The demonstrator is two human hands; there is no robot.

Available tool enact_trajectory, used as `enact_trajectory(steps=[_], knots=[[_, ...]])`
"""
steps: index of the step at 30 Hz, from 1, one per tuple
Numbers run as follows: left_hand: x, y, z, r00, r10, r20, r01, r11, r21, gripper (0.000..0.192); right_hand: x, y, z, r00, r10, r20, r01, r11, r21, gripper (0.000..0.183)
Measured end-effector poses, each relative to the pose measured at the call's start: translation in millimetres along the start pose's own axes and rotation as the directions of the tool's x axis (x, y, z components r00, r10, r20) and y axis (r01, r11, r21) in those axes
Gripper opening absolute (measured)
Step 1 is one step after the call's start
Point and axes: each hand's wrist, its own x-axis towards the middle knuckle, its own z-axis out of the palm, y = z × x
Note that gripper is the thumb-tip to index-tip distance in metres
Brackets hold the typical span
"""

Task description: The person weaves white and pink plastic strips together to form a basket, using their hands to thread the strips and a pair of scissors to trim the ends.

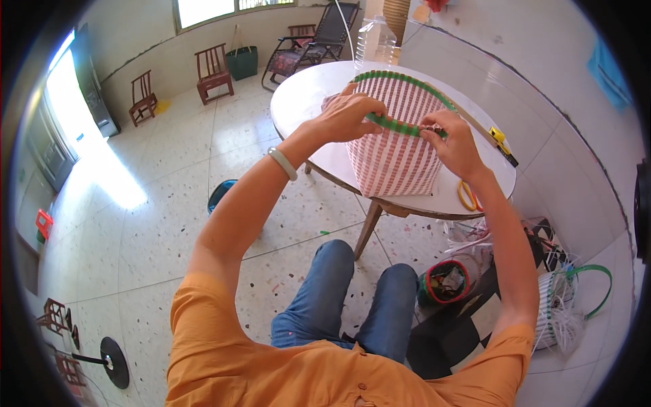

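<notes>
A pink-and-white woven plastic-strap basket (391, 163) stands on the white oval table (300, 107), its rim bound in green with small reddish-brown stitches. My left hand (351, 114) grips the near rim at its left part, thumb below and fingers over the edge. Farther right on the same rim, my right hand (450, 137) pinches the green binding between thumb and fingers, where a short dark patterned stretch shows. Scissors with yellow and red handles (467, 196) lie on the table beside my right forearm.
A yellow tape measure (497, 135) and a black-handled tool (507, 155) lie at the table's right edge. Behind the basket stands a clear plastic bottle (376, 40). Below right are a red-rimmed basket (447, 282) and a striped basket of white straps (552, 310).
</notes>
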Motion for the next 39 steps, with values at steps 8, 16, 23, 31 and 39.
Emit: enact_trajectory(steps=[8, 16, 23, 31, 39], knots=[[28.5, 27.7, 8.7, 0.977, 0.173, 0.127, -0.157, 0.979, -0.127, 0.026, -67.1, -45.9, 33.6, 0.910, 0.292, -0.295, -0.161, 0.904, 0.397, 0.023], [40.5, 43.6, 18.1, 0.978, 0.120, 0.171, -0.105, 0.990, -0.094, 0.033, -98.2, -39.1, 50.5, 0.885, 0.297, -0.358, -0.025, 0.800, 0.600, 0.037], [41.6, 45.8, 19.6, 0.977, 0.058, 0.204, -0.047, 0.997, -0.059, 0.033, -100.1, -39.5, 53.4, 0.871, 0.368, -0.324, -0.072, 0.750, 0.658, 0.029], [41.0, 46.5, 22.1, 0.984, 0.076, 0.159, -0.065, 0.995, -0.075, 0.031, -94.5, -39.6, 49.1, 0.888, 0.346, -0.302, -0.114, 0.803, 0.585, 0.030], [38.5, 46.9, 22.0, 0.989, 0.078, 0.129, -0.068, 0.995, -0.079, 0.033, -80.0, -41.9, 33.1, 0.904, 0.377, -0.201, -0.157, 0.730, 0.665, 0.043]])
